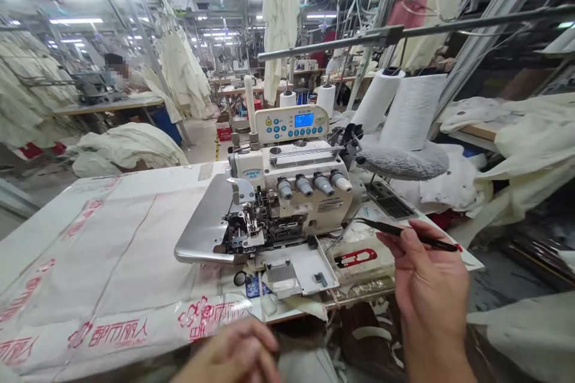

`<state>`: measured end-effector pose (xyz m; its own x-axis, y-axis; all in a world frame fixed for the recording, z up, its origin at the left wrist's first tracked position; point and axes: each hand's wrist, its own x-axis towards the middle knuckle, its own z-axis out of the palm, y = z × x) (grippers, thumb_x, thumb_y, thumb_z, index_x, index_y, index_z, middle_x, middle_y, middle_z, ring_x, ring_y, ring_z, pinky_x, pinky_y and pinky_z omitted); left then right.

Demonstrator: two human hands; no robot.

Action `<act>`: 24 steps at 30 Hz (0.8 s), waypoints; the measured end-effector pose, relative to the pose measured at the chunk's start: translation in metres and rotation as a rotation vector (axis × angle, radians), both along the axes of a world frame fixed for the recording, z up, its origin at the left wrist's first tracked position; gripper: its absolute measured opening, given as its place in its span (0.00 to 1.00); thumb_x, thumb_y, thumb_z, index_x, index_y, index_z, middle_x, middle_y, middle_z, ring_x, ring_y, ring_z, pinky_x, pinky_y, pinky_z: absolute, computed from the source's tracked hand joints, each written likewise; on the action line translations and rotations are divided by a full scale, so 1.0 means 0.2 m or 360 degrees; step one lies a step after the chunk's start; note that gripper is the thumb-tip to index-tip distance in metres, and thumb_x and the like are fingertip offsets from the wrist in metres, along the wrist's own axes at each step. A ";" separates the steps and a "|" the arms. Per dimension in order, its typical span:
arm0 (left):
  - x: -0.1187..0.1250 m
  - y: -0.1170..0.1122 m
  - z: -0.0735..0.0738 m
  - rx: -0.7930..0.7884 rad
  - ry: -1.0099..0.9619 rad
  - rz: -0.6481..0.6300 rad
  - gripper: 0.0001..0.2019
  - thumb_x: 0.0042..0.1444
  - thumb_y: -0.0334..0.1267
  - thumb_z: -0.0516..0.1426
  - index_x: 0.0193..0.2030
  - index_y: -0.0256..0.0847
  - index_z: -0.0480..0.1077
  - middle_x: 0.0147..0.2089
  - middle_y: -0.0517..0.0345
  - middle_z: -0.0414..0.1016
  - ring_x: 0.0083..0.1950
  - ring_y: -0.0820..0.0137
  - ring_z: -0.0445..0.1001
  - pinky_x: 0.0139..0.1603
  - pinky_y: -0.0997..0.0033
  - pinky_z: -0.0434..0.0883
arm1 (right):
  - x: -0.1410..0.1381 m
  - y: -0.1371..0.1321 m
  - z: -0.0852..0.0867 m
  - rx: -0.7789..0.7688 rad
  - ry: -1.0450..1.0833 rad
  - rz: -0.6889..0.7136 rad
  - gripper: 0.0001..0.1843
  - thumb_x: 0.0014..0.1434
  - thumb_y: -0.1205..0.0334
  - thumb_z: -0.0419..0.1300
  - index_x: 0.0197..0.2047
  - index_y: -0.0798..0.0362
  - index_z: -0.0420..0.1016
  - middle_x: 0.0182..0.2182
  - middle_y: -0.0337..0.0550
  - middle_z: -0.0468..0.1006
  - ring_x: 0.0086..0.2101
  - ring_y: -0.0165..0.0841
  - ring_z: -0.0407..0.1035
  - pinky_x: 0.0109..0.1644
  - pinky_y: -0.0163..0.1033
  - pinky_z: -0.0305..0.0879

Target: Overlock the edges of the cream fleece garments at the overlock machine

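My right hand grips a pair of black tweezers between thumb and fingers, tips pointing left toward the machine's right side. At the bottom edge my left hand is curled and slightly blurred; whatever its fingers hold, if anything, is hidden. In front of both hands stands a white overlock sewing machine. Its front cover is swung open, with the looper area exposed. Below and right of the machine lies a red loop-shaped tool, like thread snips, apart from my right hand.
Plastic sheeting with red print covers the table's left side. A lit control panel tops the machine. Large white thread cones stand behind right. Pale garments hang further back. A person sits at another station, far left.
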<state>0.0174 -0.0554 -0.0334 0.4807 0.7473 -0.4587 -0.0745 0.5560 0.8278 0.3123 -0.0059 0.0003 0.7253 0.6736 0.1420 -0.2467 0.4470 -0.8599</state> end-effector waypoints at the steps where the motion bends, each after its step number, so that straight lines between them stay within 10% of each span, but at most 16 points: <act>1: 0.10 -0.05 -0.07 -0.0225 -0.0273 -0.0123 0.14 0.50 0.46 0.63 0.39 0.39 0.70 0.37 0.50 0.78 0.33 0.69 0.76 0.33 0.73 0.71 | 0.02 0.02 0.00 0.0016 -0.0062 -0.0012 0.19 0.43 0.57 0.70 0.37 0.52 0.70 0.29 0.34 0.74 0.29 0.28 0.72 0.39 0.38 0.71; 5: 0.31 -0.02 -0.12 -0.0574 -0.0948 0.0401 0.05 0.50 0.29 0.61 0.33 0.35 0.69 0.50 0.43 0.74 0.59 0.58 0.68 0.60 0.61 0.64 | 0.08 0.11 0.02 -0.0004 -0.0542 0.0075 0.15 0.48 0.53 0.67 0.35 0.52 0.69 0.31 0.38 0.76 0.29 0.31 0.73 0.36 0.37 0.71; 14: 0.42 0.14 0.15 -0.0123 -0.1269 0.0491 0.22 0.50 0.23 0.52 0.52 0.39 0.66 0.69 0.50 0.51 0.69 0.62 0.50 0.63 0.53 0.60 | 0.25 0.28 0.20 -0.0294 -0.1127 0.0663 0.21 0.42 0.46 0.68 0.32 0.52 0.71 0.28 0.41 0.78 0.28 0.32 0.72 0.33 0.37 0.69; 18: 0.49 0.09 0.16 0.0111 -0.0934 0.0412 0.25 0.49 0.28 0.57 0.55 0.49 0.65 0.70 0.59 0.48 0.69 0.63 0.50 0.62 0.59 0.61 | 0.21 0.31 0.22 -0.0393 -0.1201 0.0706 0.23 0.39 0.46 0.69 0.31 0.54 0.72 0.22 0.40 0.76 0.25 0.32 0.71 0.29 0.36 0.67; 21: 0.31 0.06 0.17 0.0434 -0.0384 0.0240 0.19 0.51 0.36 0.60 0.50 0.48 0.69 0.58 0.51 0.68 0.60 0.59 0.66 0.58 0.59 0.65 | 0.20 0.34 0.23 -0.0506 -0.1228 0.0739 0.24 0.37 0.44 0.69 0.29 0.55 0.72 0.21 0.41 0.76 0.22 0.33 0.70 0.22 0.35 0.64; 24: -0.05 0.20 0.20 0.1107 0.0279 0.1053 0.10 0.55 0.40 0.57 0.44 0.45 0.71 0.45 0.53 0.75 0.52 0.63 0.71 0.57 0.60 0.65 | 0.20 0.39 0.25 -0.0691 -0.1251 0.0816 0.22 0.36 0.45 0.69 0.25 0.56 0.72 0.22 0.46 0.77 0.20 0.35 0.69 0.18 0.36 0.62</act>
